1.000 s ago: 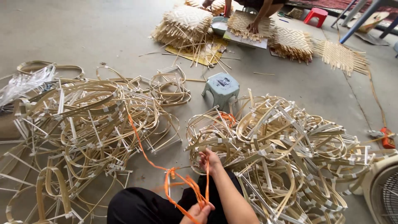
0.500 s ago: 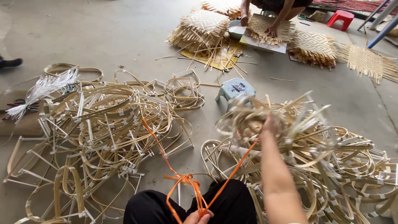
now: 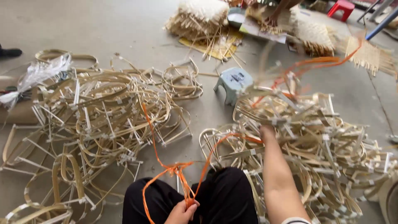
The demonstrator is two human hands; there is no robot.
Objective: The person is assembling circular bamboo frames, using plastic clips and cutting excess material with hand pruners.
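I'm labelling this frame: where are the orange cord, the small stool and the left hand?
orange cord (image 3: 154, 139): head view, mid strand.
small stool (image 3: 234, 79): head view, seat top.
left hand (image 3: 182, 212): head view, knuckles.

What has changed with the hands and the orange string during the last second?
The right hand reached forward from the lap into the pile of bamboo hoops and lifts part of it; the orange string whips up there. The left hand still holds the string; the stool stayed.

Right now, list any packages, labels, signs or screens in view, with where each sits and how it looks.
Clear plastic bag: far left, on the heap of bent cane hoops, crumpled, see-through.
Flat printed sheet: top middle on the floor, pale, under another person's hand.
No signs or screens.
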